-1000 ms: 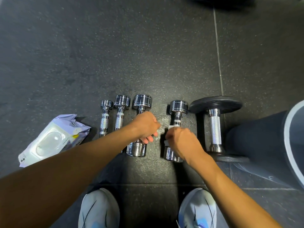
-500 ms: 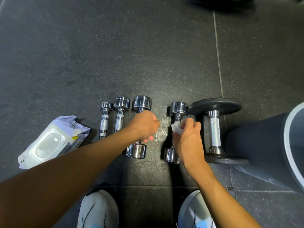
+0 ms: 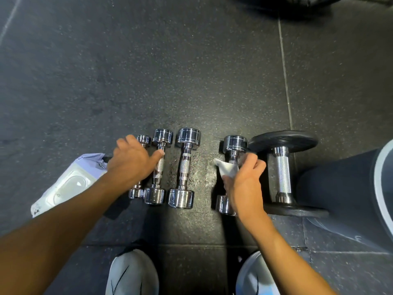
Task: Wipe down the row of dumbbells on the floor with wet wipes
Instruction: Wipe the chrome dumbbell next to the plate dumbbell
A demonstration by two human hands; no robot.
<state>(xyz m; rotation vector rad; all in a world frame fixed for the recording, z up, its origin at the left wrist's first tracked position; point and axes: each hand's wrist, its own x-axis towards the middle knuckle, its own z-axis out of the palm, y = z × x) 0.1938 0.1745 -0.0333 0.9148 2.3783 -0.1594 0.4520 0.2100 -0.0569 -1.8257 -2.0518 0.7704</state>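
Note:
Several dumbbells lie in a row on the dark rubber floor. From the left: a tiny chrome dumbbell (image 3: pixel 136 192), a small chrome dumbbell (image 3: pixel 160 167), a mid chrome dumbbell (image 3: pixel 184 167), a fourth chrome dumbbell (image 3: pixel 234 143) and a large black-plate dumbbell (image 3: pixel 281 169). My right hand (image 3: pixel 244 184) grips a white wet wipe (image 3: pixel 226 169) wrapped around the fourth dumbbell's handle. My left hand (image 3: pixel 131 160) hovers with spread fingers over the tiny dumbbell, thumb by the small one's handle.
A pack of wet wipes (image 3: pixel 68 184) lies on the floor at the left, partly under my left wrist. My two shoes (image 3: pixel 131 273) stand at the bottom edge. My knee in dark leggings (image 3: pixel 344 188) fills the right side beside the large dumbbell.
My left hand let go of the mid chrome dumbbell and moved left over the two smallest ones. My right hand slid the wipe up the fourth dumbbell's handle.

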